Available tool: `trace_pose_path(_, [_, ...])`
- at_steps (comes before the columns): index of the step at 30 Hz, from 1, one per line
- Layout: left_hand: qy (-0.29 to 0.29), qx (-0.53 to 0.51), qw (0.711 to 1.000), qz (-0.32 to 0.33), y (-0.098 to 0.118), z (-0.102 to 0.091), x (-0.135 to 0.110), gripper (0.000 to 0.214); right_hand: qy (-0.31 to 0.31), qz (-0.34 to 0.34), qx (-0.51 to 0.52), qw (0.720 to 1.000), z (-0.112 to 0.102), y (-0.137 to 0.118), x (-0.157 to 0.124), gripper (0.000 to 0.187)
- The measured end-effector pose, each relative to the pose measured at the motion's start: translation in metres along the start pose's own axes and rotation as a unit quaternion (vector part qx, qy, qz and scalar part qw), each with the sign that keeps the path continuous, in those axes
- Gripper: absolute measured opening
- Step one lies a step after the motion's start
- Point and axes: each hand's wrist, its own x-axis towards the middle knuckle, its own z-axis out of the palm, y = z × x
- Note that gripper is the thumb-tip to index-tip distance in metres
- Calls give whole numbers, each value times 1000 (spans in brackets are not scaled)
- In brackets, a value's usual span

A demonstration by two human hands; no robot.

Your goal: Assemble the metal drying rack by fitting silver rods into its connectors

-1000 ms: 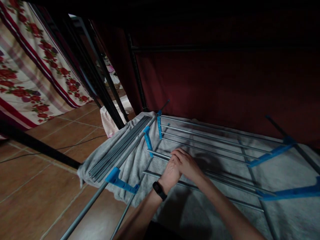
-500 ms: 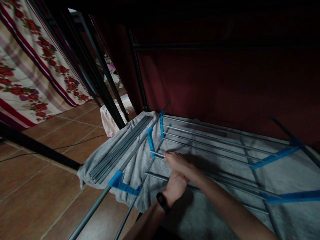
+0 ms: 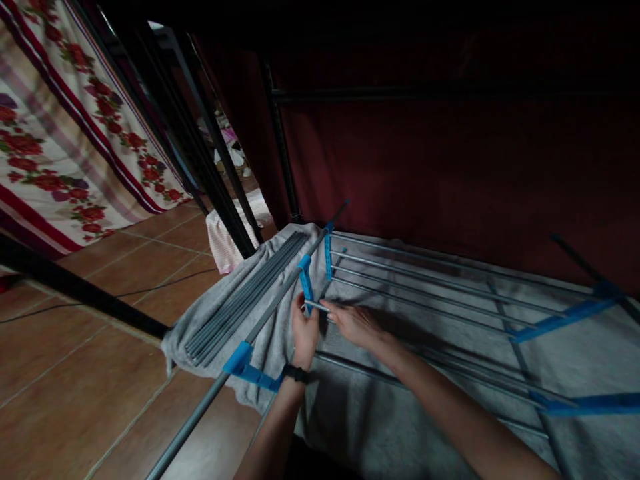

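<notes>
My left hand [image 3: 304,331], with a dark band on its wrist, closes around the lower end of the middle blue plastic bracket [image 3: 305,275]. Just right of it, my right hand [image 3: 353,323] grips a thin grey metal rod [image 3: 317,306] near its end, which meets that bracket. The bracket hangs off a long grey pole [image 3: 275,300]. A front blue bracket [image 3: 239,358] and a rear blue bracket [image 3: 328,253] sit on the same pole. Several rods [image 3: 425,275] run from the rear bracket towards a blue bracket [image 3: 560,321] at right.
A bundle of loose grey rods [image 3: 247,293] lies on the grey blanket [image 3: 415,427] to the left. Black metal posts [image 3: 200,160] stand beyond it, with a tiled floor [image 3: 65,360] and a floral curtain [image 3: 95,120]. Dark red cloth [image 3: 450,173] hangs behind.
My left hand has moved up and left from beneath my right forearm to the middle blue bracket. My right hand stays on the rod, its fingers now stretched further along it.
</notes>
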Motion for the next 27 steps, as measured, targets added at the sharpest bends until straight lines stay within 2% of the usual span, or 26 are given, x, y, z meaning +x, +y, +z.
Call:
trace_pose_path(4, [-62, -96, 993, -35, 9, 8, 18, 33, 11, -23, -7, 1000, -1, -3, 3, 45])
trace_pose_path(9, [-119, -171, 977, -55, 17, 5, 24, 33, 4, -15, -45, 999, -6, -14, 5, 40])
trace_pose_path(15, [-83, -220, 967, -95, 16, 11, 28, 22, -2, 4, -64, 998, -11, -23, 13, 47])
trace_pose_path(17, [-81, -223, 965, -108, 14, 14, 29, 22, -7, 0, -63, 998, -11, -26, 19, 45])
trace_pose_path(21, [-87, -235, 959, -131, 12, 16, 32, 23, 29, -20, -39, 999, -9, -35, 29, 44])
trace_pose_path(27, [-73, -224, 961, -146, 22, 16, 31, 26, 21, 17, -71, 997, -7, -35, 24, 45])
